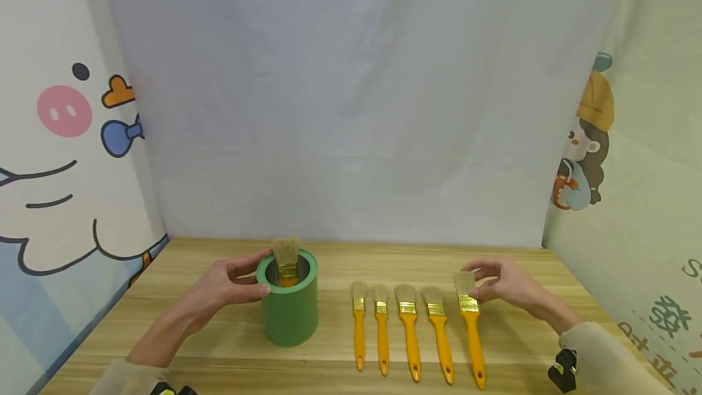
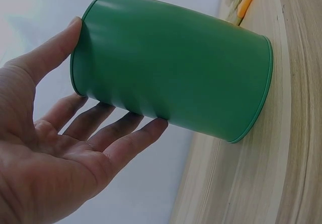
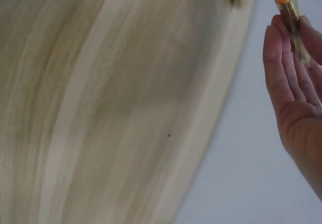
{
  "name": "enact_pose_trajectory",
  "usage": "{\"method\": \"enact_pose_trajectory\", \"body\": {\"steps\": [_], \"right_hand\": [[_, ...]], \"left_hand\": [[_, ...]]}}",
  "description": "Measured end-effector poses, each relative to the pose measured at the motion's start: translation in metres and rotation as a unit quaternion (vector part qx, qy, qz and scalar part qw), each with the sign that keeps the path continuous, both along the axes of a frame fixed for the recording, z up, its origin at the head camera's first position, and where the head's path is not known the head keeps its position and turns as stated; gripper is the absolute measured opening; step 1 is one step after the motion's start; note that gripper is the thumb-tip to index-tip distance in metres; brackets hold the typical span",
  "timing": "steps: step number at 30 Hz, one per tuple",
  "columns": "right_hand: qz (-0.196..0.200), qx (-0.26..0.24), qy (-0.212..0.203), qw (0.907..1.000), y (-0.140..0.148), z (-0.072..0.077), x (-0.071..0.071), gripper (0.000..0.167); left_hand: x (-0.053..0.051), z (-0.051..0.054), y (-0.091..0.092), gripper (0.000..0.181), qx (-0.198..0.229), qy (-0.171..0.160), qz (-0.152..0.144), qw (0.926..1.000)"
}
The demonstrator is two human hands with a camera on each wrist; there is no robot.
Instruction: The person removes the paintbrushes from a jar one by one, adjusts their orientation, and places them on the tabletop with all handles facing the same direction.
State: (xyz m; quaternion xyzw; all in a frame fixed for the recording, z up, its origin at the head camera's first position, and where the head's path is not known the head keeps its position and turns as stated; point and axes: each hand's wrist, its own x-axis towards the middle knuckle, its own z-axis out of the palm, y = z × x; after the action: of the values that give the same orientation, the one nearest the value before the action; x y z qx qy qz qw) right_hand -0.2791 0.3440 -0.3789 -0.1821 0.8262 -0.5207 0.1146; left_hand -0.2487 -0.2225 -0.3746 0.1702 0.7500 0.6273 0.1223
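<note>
A green can (image 1: 290,319) stands upright on the table, with a paintbrush (image 1: 286,255) inside it, bristles up above the rim. My left hand (image 1: 222,285) holds the can from its left side near the top; in the left wrist view its thumb lies at the rim and the fingertips touch the wall. My right hand (image 1: 501,285) pinches the rightmost paintbrush (image 1: 473,328) near the bristles and metal band, also visible in the right wrist view on that paintbrush (image 3: 289,12). Its yellow handle points toward me.
Several more yellow-handled paintbrushes lie in a row between can and right hand, including a narrow one (image 1: 359,334) and a wider one (image 1: 410,334). The wooden table (image 1: 334,261) meets a pale cloth backdrop (image 1: 351,108); printed cloths hang at both sides.
</note>
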Motion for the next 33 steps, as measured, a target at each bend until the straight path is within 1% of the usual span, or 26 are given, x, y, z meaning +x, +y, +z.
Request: {"method": "enact_pose_trajectory", "body": {"steps": [11,16,21,26,33], "right_hand": [[0.001,0.022,-0.018,0.9996,0.01,-0.02,-0.01,0.049],[0.01,0.014,-0.028,0.9995,0.008,-0.029,-0.015,0.049],[0.014,0.006,-0.036,0.9992,0.006,-0.034,-0.017,0.048],[0.013,0.012,-0.03,0.9994,0.006,-0.036,-0.018,0.047],[0.001,0.055,-0.005,0.9985,0.005,-0.039,-0.022,0.043]], "left_hand": [[-0.001,0.001,-0.001,0.084,0.002,0.002,-0.002,1.0],[-0.001,0.001,-0.001,0.085,0.003,0.0,-0.001,1.0],[-0.001,0.0,-0.001,0.084,0.006,-0.002,-0.001,1.0],[-0.001,0.0,0.0,0.084,0.009,-0.001,-0.003,1.0],[-0.002,-0.001,0.0,0.085,0.007,0.001,-0.001,1.0]]}}
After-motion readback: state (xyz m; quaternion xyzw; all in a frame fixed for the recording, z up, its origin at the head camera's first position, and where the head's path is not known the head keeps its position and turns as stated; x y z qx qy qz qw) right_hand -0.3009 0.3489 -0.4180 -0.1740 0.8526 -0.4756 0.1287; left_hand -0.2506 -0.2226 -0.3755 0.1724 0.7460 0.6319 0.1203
